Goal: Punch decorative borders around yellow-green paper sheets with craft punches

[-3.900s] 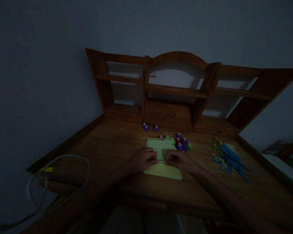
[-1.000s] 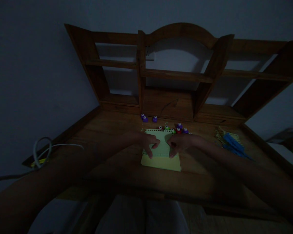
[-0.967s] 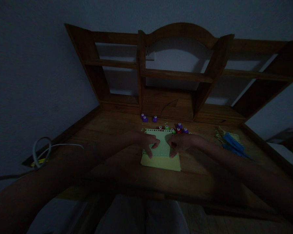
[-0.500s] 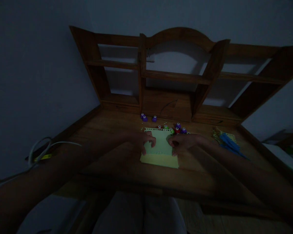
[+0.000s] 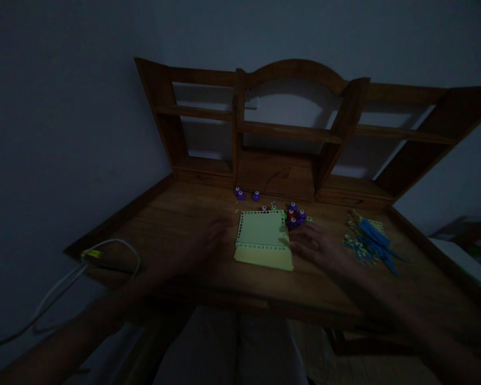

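Note:
A pale green sheet of paper (image 5: 261, 229) with punched holes along its edges lies on the desk, over a yellowish sheet (image 5: 264, 258) that shows below it. My left hand (image 5: 212, 235) is blurred by motion, left of the paper and apart from it. My right hand (image 5: 313, 241) is just off the paper's right edge, its fingers spread and holding nothing. Several small purple, red and green craft punches (image 5: 292, 222), each with a white-ringed top, stand beside and behind the paper's upper right corner.
More purple punches (image 5: 240, 195) stand by the wooden shelf unit (image 5: 280, 182) at the back. Blue and yellow paper strips and scraps (image 5: 372, 240) lie on the desk's right side. A white cable (image 5: 116, 241) loops at the left edge. Tiny paper bits dot the desk.
Both hands have come off the paper and moved apart, the left to the left and the right to the right. The lower row of punched holes is now uncovered. The view has shifted slightly.

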Action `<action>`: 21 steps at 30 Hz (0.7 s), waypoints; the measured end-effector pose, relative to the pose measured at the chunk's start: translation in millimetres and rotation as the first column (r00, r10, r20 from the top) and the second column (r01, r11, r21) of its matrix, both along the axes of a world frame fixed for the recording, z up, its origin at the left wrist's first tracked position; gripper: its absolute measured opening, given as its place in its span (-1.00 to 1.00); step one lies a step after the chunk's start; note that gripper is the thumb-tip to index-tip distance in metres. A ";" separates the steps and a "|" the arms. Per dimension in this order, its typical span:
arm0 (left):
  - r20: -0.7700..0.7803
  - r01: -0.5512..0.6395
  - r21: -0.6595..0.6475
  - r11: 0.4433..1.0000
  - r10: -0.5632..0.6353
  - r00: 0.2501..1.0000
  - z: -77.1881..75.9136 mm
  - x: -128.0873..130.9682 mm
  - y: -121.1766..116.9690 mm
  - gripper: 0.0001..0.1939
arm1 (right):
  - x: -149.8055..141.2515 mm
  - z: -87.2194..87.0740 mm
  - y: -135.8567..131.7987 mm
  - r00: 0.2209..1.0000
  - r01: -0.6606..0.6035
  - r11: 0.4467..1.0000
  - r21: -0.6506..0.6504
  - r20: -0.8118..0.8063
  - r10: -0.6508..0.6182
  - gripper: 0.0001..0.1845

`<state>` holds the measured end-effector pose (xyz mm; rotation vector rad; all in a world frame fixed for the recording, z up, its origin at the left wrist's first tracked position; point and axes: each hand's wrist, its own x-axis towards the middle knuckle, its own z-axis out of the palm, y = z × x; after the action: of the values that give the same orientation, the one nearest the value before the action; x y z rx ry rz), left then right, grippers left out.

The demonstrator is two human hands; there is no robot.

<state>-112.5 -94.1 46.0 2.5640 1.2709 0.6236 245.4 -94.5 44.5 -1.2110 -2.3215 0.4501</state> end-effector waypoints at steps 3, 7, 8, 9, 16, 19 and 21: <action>-0.117 0.036 0.135 0.990 -0.021 0.993 -15.7 9.7 -28.5 -0.58 | -10.4 -1.6 -20.2 0.987 -0.094 0.981 0.172 0.146 0.069 -0.64; -0.186 0.109 0.275 0.955 -0.058 0.981 -31.0 34.5 -41.2 -0.58 | -29.3 -10.3 -22.8 0.937 -0.239 0.942 0.236 0.309 0.160 -0.53; -0.186 0.110 0.298 0.948 -0.055 0.981 -33.4 39.8 -40.6 -0.59 | -33.1 -12.2 -21.1 0.928 -0.257 0.938 0.234 0.330 0.172 -0.51; -0.185 0.112 0.311 0.944 -0.056 0.981 -35.4 44.1 -39.3 -0.60 | -36.1 -13.6 -19.3 0.920 -0.272 0.936 0.224 0.347 0.184 -0.51; -0.196 0.157 0.331 0.930 -0.095 0.976 -37.3 52.4 -31.7 -0.56 | -38.6 -19.8 -10.3 0.905 -0.326 0.925 0.197 0.347 0.246 -0.52; -0.221 0.168 0.313 0.935 -0.100 0.970 -32.8 54.0 -34.4 -0.55 | -37.7 -22.8 -10.1 0.904 -0.338 0.918 0.209 0.344 0.255 -0.52; -0.234 0.178 0.303 0.936 -0.109 0.966 -30.7 56.3 -36.0 -0.55 | -37.6 -23.9 -10.6 0.908 -0.336 0.918 0.213 0.333 0.255 -0.53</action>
<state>-56.2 -130.1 15.3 3.0340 1.1012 0.5796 207.8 -105.1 20.6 -0.8428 -2.7375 0.0444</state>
